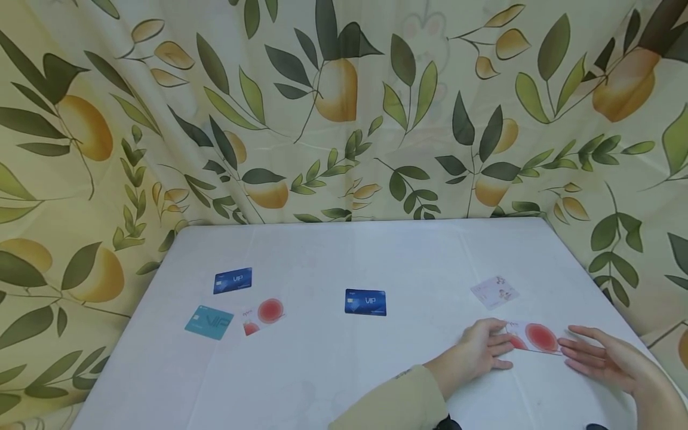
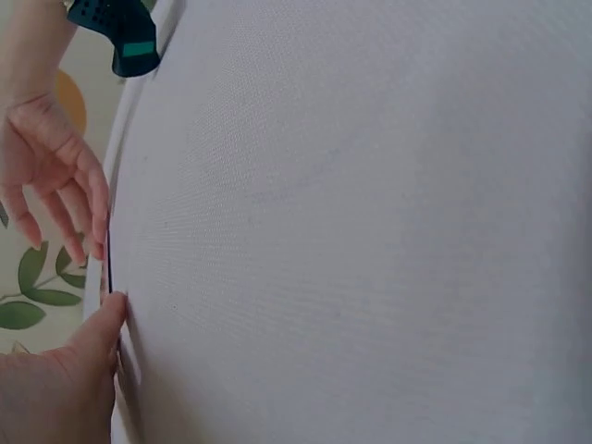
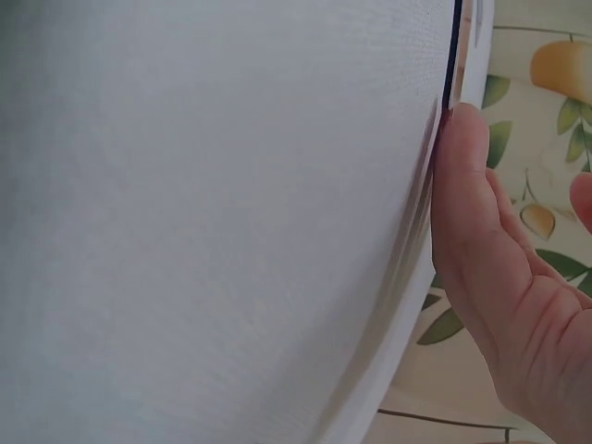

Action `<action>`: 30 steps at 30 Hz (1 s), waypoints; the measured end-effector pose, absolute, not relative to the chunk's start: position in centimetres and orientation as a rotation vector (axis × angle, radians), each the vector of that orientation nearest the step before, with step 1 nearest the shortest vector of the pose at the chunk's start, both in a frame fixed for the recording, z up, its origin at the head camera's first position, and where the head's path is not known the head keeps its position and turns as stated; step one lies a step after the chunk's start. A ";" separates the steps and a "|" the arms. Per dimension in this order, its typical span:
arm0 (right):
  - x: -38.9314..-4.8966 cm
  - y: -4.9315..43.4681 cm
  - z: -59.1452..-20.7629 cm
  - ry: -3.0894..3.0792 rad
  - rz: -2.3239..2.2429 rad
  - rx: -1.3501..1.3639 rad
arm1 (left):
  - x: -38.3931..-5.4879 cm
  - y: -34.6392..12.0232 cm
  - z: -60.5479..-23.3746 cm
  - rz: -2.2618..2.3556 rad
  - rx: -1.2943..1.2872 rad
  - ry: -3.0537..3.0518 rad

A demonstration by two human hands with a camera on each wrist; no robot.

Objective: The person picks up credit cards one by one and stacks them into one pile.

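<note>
A white card with red circles [image 1: 540, 338] lies near the right side of the table, between the two hands. My left hand [image 1: 484, 348] touches its left end with extended fingers; the left wrist view shows the left thumb [image 2: 100, 324] right at the card's thin dark edge. At the opposite end is my right hand [image 1: 610, 361], its fingers straight and the tips against the card. In the right wrist view a right fingertip [image 3: 465, 125] meets the card's dark edge [image 3: 453, 55]. A pale card with small pink figures [image 1: 495, 292] lies just behind.
A blue VIP card [image 1: 365, 303] lies mid-table. Toward the left are another blue VIP card [image 1: 233, 280], a teal VIP card [image 1: 209, 323] and a second red-circle card [image 1: 263, 315]. Behind the white-covered table [image 1: 322, 251] hangs a fruit-patterned curtain [image 1: 365, 149].
</note>
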State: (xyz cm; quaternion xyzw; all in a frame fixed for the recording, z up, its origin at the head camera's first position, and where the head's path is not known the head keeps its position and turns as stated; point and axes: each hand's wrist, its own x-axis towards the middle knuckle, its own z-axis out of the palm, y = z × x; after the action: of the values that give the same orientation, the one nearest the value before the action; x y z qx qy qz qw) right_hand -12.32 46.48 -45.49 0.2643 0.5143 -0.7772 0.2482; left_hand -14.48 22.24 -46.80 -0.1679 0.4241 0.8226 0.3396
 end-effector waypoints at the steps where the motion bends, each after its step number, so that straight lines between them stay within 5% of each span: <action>1: -12.3 46.5 -45.5 1.383 -2.130 0.718 | -14.5 22.3 -46.7 2.143 -0.443 1.117; 30: -11.8 46.5 -45.8 1.234 -2.120 0.471 | -15.7 21.6 -46.4 2.128 -0.523 1.266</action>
State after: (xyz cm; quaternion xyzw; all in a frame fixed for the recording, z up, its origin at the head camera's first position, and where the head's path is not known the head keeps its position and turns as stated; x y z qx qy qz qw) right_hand -11.84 46.54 -45.79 0.1789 0.4688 -0.8051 0.3163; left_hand -15.72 21.59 -46.43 -0.1972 0.4770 0.8020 0.3007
